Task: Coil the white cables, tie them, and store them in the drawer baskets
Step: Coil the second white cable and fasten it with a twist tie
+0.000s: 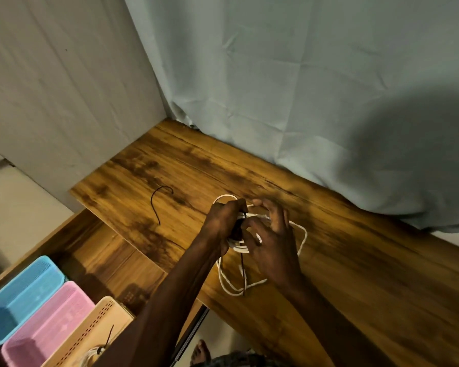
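We see both hands over the wooden desk [342, 260], working 1 white cable [239, 246] gathered into loops. The left hand [223, 221] grips the bundle, fingers curled round it; the right hand [272, 234] pinches it beside a black tie [242, 263] that hangs down. A 2nd black tie [157, 205] lies apart on the desk. In the open drawer [101, 250] stand 3 baskets: blue [19, 303], pink [48, 329], and beige [101, 324] holding a tied cable [90, 356].

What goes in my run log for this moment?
tying | both hands grip white cable coil | black tie on coil | beige basket: one coil
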